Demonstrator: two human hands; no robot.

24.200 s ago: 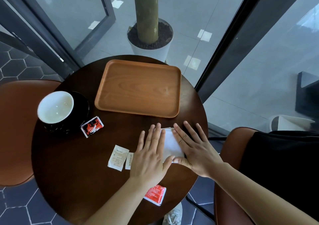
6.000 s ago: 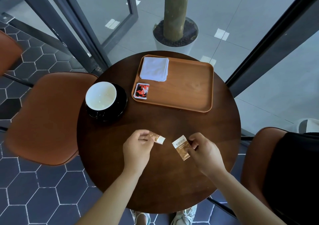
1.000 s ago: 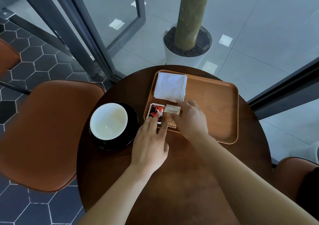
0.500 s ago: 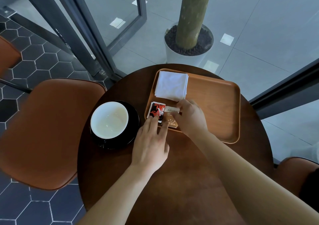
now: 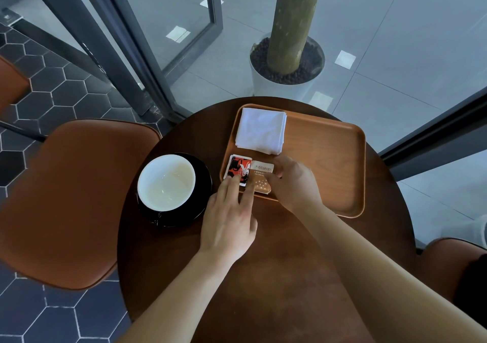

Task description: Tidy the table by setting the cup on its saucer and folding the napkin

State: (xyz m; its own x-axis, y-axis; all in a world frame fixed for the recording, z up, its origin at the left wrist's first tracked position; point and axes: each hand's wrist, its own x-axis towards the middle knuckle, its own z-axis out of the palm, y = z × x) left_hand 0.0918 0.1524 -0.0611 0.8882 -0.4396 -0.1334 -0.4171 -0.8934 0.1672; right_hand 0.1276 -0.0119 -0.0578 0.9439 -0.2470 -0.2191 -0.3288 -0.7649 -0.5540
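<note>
A white cup [image 5: 166, 182] stands on its black saucer [image 5: 203, 184] at the left of the round dark table [image 5: 284, 277]. The white napkin [image 5: 261, 130] lies folded in the far left corner of the wooden tray [image 5: 329, 163]. Below it on the tray lie a red packet [image 5: 238, 167] and a brown sugar packet [image 5: 261, 174], side by side. My left hand [image 5: 229, 219] rests its fingertips on the near edges of both packets, fingers apart. My right hand [image 5: 292, 182] has its fingers curled on the right end of the brown packet.
A brown leather chair [image 5: 71, 197] stands left of the table and another chair [image 5: 453, 263] shows at the right edge. Behind the table are a white planter [image 5: 287, 84] with a tree trunk and a glass wall with dark frames.
Both hands have stayed on the packets on the tray, nudging them slightly. The cup, saucer and napkin have not moved. The view has shifted a little.
</note>
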